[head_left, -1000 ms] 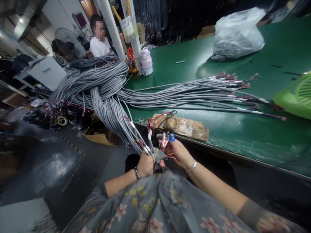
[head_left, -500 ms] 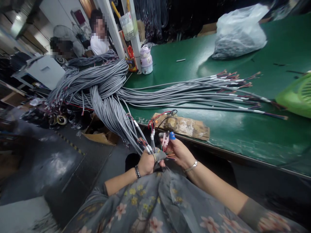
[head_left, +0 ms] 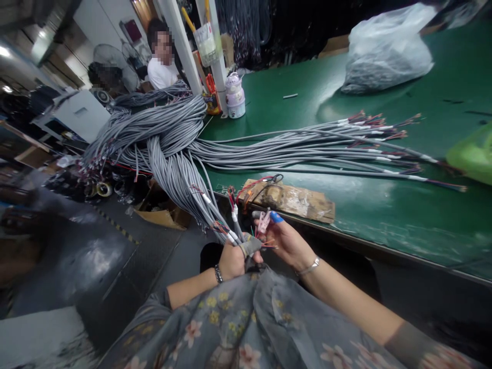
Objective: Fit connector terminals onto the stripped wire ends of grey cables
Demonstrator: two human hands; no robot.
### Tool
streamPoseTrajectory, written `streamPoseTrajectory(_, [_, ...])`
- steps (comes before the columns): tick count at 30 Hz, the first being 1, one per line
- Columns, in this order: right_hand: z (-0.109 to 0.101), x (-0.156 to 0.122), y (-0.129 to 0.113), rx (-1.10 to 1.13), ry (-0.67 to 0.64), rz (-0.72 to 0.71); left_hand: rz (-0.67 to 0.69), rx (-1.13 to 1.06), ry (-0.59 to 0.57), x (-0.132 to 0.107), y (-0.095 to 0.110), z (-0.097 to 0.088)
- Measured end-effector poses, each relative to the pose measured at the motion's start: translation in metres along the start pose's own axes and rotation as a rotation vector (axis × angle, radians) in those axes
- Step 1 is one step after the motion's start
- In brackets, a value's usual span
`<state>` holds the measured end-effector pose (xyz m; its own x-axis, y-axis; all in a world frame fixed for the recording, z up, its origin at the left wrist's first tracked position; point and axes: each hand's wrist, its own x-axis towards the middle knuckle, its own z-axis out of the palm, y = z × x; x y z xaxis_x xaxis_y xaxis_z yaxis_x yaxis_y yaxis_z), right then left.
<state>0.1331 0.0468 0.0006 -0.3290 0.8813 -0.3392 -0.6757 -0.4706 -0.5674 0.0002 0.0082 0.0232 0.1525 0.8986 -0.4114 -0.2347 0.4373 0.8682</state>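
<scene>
The cables end in the left hand. Its fingers are clamped round their grey jackets, just under the white sleeves. The stripped wires stand up above the fist.

The right hand sits just right of those fingers, in front of the lap. It pinches a pink clip between thumb and a fingertip that wears a blue cap. A few thin coloured strands run between the two hands.

From the fist the cables climb up and left into a thick grey bundle that hangs over the corner of the green bench. Just beyond the fingers, a worn piece of cardboard lies on the bench's near edge, with red and black leads on it. Past that, more grey cables stretch to the right across the bench, their coloured ends fanned out.

Well beyond the fingers stand a pale jar and a filled plastic bag. Behind the bundle sits a person in a white shirt.
</scene>
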Motion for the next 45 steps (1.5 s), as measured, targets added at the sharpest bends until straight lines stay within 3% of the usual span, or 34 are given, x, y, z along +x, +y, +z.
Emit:
streamPoseTrajectory(9, [-0.002, 0.005, 0.004, 0.018, 0.0, 0.0, 0.071, 0.073, 0.088, 0.006, -0.001, 0.01])
streamPoseTrajectory(17, [0.002, -0.001, 0.005, 0.063, -0.011, 0.03, 0.04, 0.109, 0.04, 0.004, -0.005, 0.003])
streamPoseTrajectory(24, [0.0, 0.0, -0.001, 0.026, -0.029, 0.034, 0.033, 0.003, 0.035, -0.003, -0.008, -0.007])
streamPoseTrajectory(35, [-0.006, 0.002, 0.003, -0.011, -0.085, -0.081, 0.1, -0.076, 0.186, 0.006, -0.006, 0.007])
streamPoseTrajectory(45, [-0.007, 0.002, 0.006, 0.011, -0.034, -0.067, 0.047, 0.055, 0.133, 0.003, -0.004, 0.007])
